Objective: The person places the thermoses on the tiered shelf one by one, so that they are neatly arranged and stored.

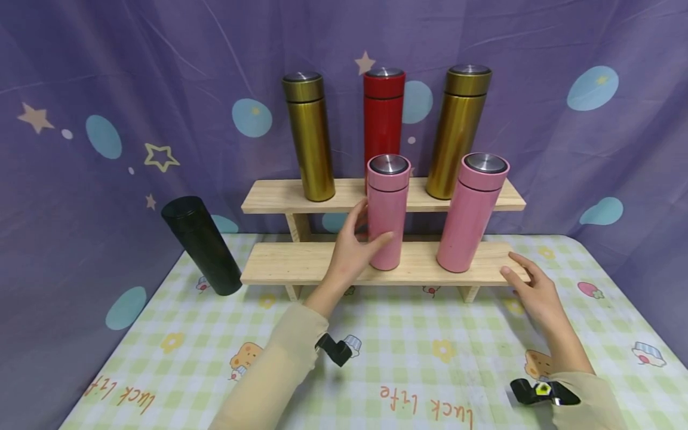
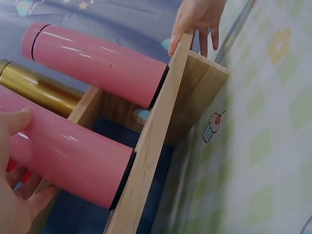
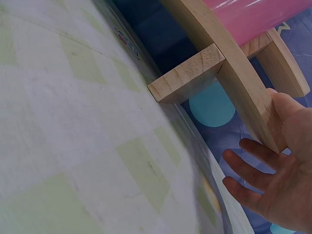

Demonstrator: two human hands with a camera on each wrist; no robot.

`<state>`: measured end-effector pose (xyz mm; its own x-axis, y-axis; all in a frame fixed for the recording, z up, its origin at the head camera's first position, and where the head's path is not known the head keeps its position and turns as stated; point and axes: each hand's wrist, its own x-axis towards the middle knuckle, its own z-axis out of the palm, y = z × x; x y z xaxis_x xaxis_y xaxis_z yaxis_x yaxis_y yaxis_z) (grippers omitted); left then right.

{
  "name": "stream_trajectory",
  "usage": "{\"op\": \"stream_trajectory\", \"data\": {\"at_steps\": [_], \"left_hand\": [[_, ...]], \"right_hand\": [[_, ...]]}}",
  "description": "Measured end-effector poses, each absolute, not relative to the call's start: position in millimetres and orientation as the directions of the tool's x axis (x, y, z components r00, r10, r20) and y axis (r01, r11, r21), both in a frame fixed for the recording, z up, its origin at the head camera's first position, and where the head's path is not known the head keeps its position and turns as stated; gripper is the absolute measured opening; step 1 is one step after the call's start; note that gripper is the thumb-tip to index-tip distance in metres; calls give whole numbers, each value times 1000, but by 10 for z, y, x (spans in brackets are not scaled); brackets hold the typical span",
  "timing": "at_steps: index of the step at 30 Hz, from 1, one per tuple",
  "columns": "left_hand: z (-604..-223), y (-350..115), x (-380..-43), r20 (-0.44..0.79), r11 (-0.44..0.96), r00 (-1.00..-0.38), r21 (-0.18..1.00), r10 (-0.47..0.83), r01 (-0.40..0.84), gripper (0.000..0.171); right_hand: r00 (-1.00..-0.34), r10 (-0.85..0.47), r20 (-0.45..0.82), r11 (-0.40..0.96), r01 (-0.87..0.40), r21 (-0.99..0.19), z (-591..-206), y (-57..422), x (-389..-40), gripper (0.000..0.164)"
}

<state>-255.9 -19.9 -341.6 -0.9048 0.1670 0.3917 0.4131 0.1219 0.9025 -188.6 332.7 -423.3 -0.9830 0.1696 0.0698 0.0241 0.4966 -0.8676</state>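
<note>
My left hand (image 1: 351,248) is round a pink thermos (image 1: 388,221) that stands on the lower board of a two-tier wooden shelf (image 1: 301,263). In the left wrist view the thumb lies along one side of that thermos and the fingers are behind it. A second pink thermos (image 1: 473,212) stands farther right on the same board. My right hand (image 1: 540,295) is at the right end of the lower board. In the right wrist view its thumb (image 3: 282,103) touches the board's end, while the other fingers extend loosely beside and below it.
On the upper board stand a gold thermos (image 1: 313,143), a red thermos (image 1: 384,113) partly hidden by the pink one, and another gold thermos (image 1: 459,134). A black thermos (image 1: 204,248) stands on the checked tablecloth (image 1: 398,352), left of the shelf. A purple curtain (image 1: 177,89) hangs behind.
</note>
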Motion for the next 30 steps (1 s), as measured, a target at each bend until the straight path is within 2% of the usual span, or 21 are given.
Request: {"op": "stream_trajectory", "data": {"at_steps": [5, 10, 16, 24, 30], "left_hand": [[-3431, -261, -2520, 431, 58, -889, 894, 155, 444, 67], [-3447, -349, -2474, 474, 62, -867, 871, 155, 487, 58], [-3480, -491, -2406, 484, 122, -857, 853, 178, 507, 53], [-3501, -768, -2323, 468, 281, -851, 806, 239, 522, 51], [-3470, -959, -2254, 485, 329, -842, 775, 236, 539, 50]], "right_hand": [[-983, 173, 66, 497, 29, -867, -4229, 3334, -1894, 73], [-983, 178, 55, 486, 39, -873, -4221, 3343, -1895, 74], [-983, 176, 59, 488, 35, -872, -4214, 3346, -1885, 73], [-983, 173, 67, 486, 26, -874, -4222, 3327, -1879, 72], [-981, 174, 81, 482, 13, -876, -4233, 3321, -1875, 71]]}}
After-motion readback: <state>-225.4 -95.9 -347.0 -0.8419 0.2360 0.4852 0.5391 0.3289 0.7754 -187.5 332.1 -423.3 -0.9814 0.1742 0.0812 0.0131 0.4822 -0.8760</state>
